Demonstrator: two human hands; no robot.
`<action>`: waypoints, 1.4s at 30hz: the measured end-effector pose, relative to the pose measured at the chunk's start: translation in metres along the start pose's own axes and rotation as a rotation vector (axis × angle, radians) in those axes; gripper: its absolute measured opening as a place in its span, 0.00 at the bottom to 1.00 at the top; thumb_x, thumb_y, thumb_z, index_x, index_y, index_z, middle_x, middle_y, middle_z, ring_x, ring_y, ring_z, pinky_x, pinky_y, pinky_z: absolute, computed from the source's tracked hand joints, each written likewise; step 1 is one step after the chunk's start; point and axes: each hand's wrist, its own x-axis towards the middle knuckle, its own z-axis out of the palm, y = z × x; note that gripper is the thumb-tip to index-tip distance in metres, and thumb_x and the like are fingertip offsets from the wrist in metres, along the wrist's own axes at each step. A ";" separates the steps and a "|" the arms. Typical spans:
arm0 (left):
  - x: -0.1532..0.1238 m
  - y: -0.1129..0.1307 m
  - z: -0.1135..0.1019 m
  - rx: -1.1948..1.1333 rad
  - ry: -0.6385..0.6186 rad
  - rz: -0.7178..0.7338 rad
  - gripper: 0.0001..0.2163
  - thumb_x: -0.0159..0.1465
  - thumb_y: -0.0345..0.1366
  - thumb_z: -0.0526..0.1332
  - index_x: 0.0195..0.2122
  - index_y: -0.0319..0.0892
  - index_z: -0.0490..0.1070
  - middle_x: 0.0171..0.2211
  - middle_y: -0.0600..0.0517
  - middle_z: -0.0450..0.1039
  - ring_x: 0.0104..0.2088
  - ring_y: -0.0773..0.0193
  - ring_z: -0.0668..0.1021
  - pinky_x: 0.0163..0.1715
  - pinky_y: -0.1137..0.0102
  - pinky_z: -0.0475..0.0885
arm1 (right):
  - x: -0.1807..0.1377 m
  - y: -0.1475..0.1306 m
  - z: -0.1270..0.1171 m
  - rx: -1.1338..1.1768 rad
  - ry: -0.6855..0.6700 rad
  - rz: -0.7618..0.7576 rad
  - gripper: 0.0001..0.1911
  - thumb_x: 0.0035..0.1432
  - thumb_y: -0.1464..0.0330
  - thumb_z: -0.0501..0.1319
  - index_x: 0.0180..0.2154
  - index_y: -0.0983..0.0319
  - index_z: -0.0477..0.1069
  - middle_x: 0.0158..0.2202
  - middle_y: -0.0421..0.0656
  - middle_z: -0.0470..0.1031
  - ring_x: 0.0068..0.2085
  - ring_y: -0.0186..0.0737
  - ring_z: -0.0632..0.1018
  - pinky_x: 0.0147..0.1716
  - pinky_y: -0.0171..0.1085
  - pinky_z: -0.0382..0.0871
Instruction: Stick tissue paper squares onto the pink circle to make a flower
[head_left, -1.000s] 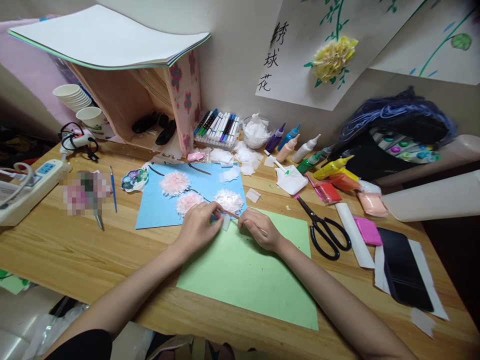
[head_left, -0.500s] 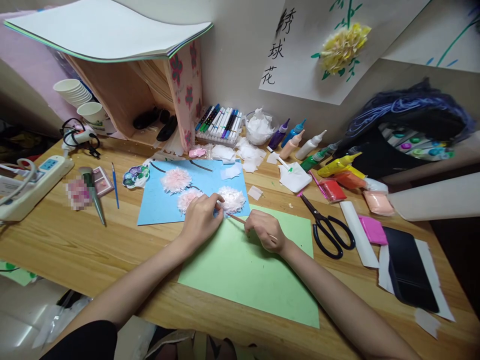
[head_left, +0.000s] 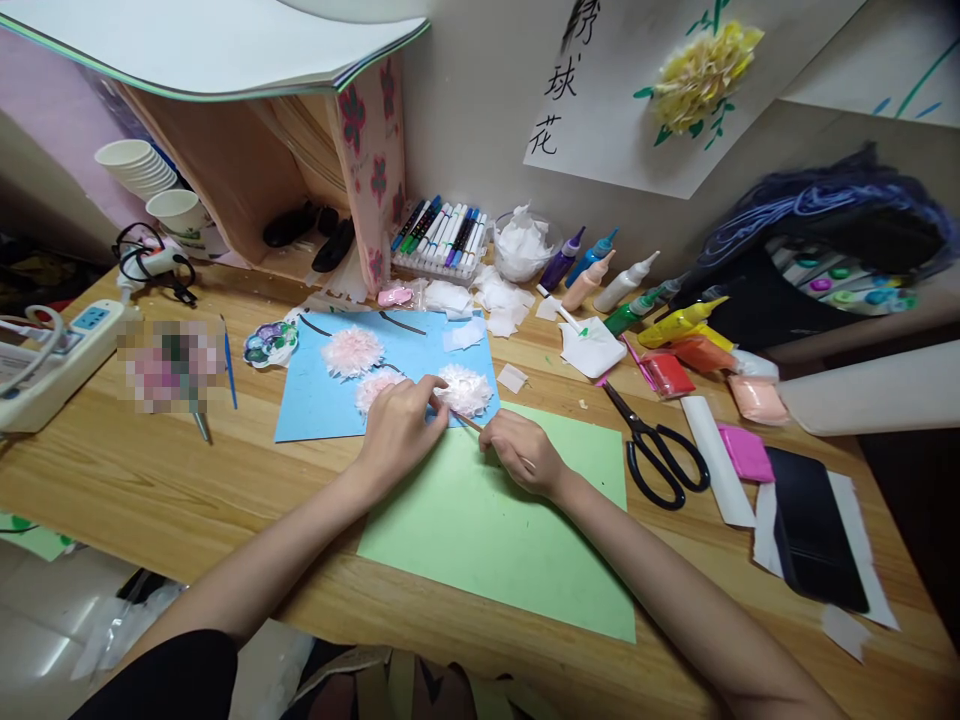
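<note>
My left hand rests on the lower edge of a blue sheet, fingers pinched at the white tissue flower. What the pinch holds is too small to name. My right hand is closed round a thin wooden stick whose tip points at that same flower. Two pink tissue flowers sit further left on the blue sheet. Both hands lie above a green sheet.
Black scissors lie right of the green sheet, with paint bottles, clay packs and a dark phone beyond. Markers and a tissue bowl stand at the wall. A power strip and paper cups are at the left.
Both hands shifted slightly up toward the white flower; the left fingers moved from the small white tissue piece onto the flower's edge. The stick's tip followed.
</note>
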 end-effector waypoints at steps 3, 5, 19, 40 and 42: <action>0.010 -0.005 -0.010 0.022 0.037 -0.034 0.10 0.64 0.36 0.52 0.43 0.43 0.68 0.30 0.52 0.76 0.33 0.60 0.76 0.34 0.68 0.64 | 0.001 0.000 0.001 0.003 0.007 0.021 0.20 0.66 0.66 0.40 0.26 0.59 0.62 0.23 0.42 0.68 0.27 0.39 0.67 0.30 0.38 0.62; 0.023 -0.010 -0.017 0.027 0.040 -0.042 0.11 0.65 0.35 0.49 0.45 0.43 0.67 0.33 0.50 0.77 0.34 0.60 0.76 0.34 0.69 0.65 | 0.002 -0.001 0.002 0.012 0.020 0.051 0.21 0.66 0.65 0.39 0.25 0.58 0.62 0.22 0.42 0.67 0.26 0.39 0.66 0.29 0.38 0.62; 0.075 -0.028 -0.018 0.216 -0.325 0.127 0.16 0.66 0.36 0.47 0.51 0.39 0.66 0.38 0.43 0.77 0.36 0.55 0.78 0.32 0.69 0.65 | 0.074 -0.035 0.011 -0.034 0.205 0.578 0.27 0.67 0.60 0.41 0.15 0.58 0.54 0.11 0.38 0.60 0.15 0.36 0.66 0.22 0.36 0.57; 0.075 -0.019 -0.022 0.318 -0.431 0.152 0.17 0.63 0.31 0.47 0.50 0.39 0.66 0.37 0.41 0.76 0.37 0.52 0.78 0.31 0.67 0.66 | 0.031 -0.027 -0.015 0.165 0.035 0.377 0.23 0.67 0.62 0.44 0.22 0.62 0.65 0.20 0.40 0.69 0.23 0.33 0.69 0.27 0.34 0.62; 0.074 -0.020 -0.022 0.312 -0.429 0.143 0.16 0.63 0.31 0.47 0.49 0.39 0.67 0.37 0.41 0.76 0.37 0.53 0.78 0.31 0.66 0.66 | 0.022 -0.024 -0.014 0.140 0.059 0.274 0.24 0.67 0.64 0.43 0.22 0.61 0.65 0.20 0.40 0.68 0.23 0.33 0.69 0.27 0.34 0.61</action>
